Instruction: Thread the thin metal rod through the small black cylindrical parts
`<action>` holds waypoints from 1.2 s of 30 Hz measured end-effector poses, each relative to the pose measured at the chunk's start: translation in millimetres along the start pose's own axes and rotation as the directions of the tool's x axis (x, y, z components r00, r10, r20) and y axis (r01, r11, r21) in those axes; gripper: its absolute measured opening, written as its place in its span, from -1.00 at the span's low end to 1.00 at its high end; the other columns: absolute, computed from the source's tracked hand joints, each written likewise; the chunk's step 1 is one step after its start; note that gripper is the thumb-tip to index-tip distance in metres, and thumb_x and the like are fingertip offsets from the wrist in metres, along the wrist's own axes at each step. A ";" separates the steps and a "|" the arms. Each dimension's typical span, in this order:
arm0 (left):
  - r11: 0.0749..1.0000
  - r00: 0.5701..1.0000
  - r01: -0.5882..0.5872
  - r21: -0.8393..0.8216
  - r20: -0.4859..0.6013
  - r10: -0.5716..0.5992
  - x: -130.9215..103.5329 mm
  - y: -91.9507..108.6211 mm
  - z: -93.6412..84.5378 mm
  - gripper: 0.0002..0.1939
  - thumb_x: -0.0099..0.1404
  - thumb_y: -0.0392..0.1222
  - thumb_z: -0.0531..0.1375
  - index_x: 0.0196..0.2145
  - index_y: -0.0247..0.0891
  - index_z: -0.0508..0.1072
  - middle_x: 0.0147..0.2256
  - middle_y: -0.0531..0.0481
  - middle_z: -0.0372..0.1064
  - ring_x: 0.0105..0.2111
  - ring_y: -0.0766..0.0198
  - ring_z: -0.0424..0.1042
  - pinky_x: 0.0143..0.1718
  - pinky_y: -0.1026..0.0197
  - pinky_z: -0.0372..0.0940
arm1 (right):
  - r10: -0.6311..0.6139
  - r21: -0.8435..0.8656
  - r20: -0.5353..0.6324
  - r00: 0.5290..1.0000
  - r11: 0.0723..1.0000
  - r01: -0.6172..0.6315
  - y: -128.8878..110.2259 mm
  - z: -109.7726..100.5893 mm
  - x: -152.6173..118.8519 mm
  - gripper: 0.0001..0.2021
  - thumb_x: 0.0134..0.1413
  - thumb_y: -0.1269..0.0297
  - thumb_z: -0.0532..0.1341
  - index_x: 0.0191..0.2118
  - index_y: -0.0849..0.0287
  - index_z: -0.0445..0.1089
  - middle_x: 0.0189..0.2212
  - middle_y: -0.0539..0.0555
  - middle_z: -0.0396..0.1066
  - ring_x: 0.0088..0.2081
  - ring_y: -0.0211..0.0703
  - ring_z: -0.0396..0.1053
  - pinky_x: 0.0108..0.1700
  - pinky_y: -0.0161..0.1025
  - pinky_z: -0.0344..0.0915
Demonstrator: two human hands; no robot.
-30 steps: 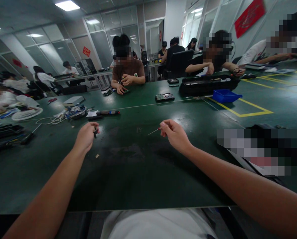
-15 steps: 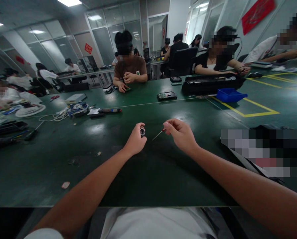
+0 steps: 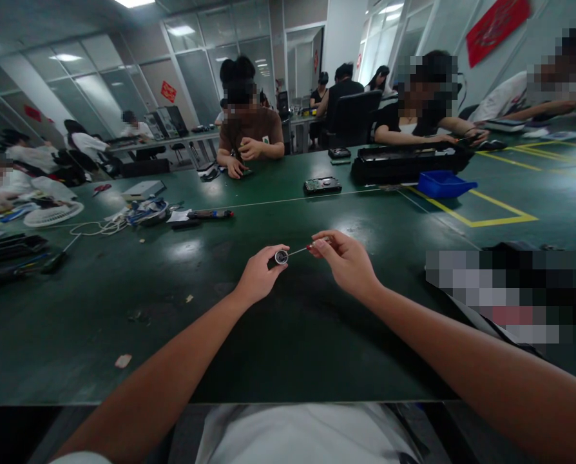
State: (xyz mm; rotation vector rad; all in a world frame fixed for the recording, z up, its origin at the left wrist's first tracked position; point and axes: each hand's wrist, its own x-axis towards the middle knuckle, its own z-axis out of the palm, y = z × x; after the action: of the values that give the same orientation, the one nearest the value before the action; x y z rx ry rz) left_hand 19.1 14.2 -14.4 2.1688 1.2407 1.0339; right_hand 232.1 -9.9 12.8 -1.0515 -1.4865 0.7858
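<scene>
Over the green table (image 3: 172,335), my left hand (image 3: 259,276) grips a small round dark part (image 3: 281,258) with a silvery rim, its round face turned toward the camera. My right hand (image 3: 348,264) pinches the red handle of a thin screwdriver (image 3: 298,250). The metal shaft points left, and its tip meets the rim of the round part; whether it enters the part cannot be made out.
Ahead lie a hard drive (image 3: 323,185), a blue tray (image 3: 445,184) and a long black housing (image 3: 408,164). A pen-like tool (image 3: 211,214) and bundled cables (image 3: 145,211) lie front left. A bag (image 3: 462,309) is at right. People sit across the table.
The screwdriver has swung from pointing down-left to nearly level, and its tip has come to the round part. My left hand has turned the part's face more toward the camera.
</scene>
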 end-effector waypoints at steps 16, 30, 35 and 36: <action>0.999 1.000 -0.021 0.036 0.009 0.021 -4.1 -4.9 -6.4 -0.61 0.26 -0.20 0.30 0.06 -0.13 0.46 0.02 -0.03 0.47 0.04 0.12 0.42 0.15 0.01 0.24 | -0.147 -0.309 0.033 0.989 0.939 0.150 -12.6 -3.9 -6.6 -0.81 0.19 0.13 0.23 -0.25 0.15 0.45 -0.46 0.03 0.51 -0.43 -0.18 0.45 -0.38 -0.25 0.30; 0.995 0.999 -0.022 0.095 0.041 0.018 -5.3 -0.3 -6.7 -0.61 0.28 -0.18 0.28 0.07 -0.10 0.46 -0.02 -0.01 0.48 -0.01 0.13 0.41 0.08 0.01 0.24 | -0.109 -0.371 0.079 0.991 0.919 0.131 -15.5 -2.4 -6.2 -0.75 0.29 0.11 0.10 -0.22 0.12 0.44 -0.53 0.00 0.43 -0.51 -0.19 0.36 -0.41 -0.24 0.21; 0.995 0.999 -0.009 0.100 0.040 0.005 -4.8 1.3 -7.8 -0.61 0.27 -0.19 0.29 0.06 -0.09 0.45 -0.03 -0.02 0.47 -0.01 0.12 0.40 0.09 0.01 0.23 | -0.136 -0.365 0.099 0.986 0.917 0.163 -14.5 -2.5 -7.0 -0.79 0.26 0.24 0.08 -0.10 0.13 0.41 -0.41 0.04 0.46 -0.42 -0.15 0.39 -0.34 -0.22 0.23; 0.994 0.999 -0.008 0.107 0.042 0.004 -4.5 1.5 -8.2 -0.60 0.27 -0.19 0.29 0.07 -0.10 0.45 -0.03 -0.02 0.47 -0.01 0.12 0.40 0.08 0.01 0.23 | -0.123 -0.357 0.105 0.987 0.921 0.153 -14.8 -2.7 -6.7 -0.78 0.26 0.24 0.08 -0.09 0.13 0.40 -0.42 0.03 0.46 -0.42 -0.16 0.38 -0.35 -0.22 0.23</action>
State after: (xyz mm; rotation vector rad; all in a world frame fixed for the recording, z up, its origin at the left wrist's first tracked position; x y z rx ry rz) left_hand 12.1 9.6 -10.1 2.2635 1.2985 0.9393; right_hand 232.0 -22.0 23.9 -1.1819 -1.8008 0.4635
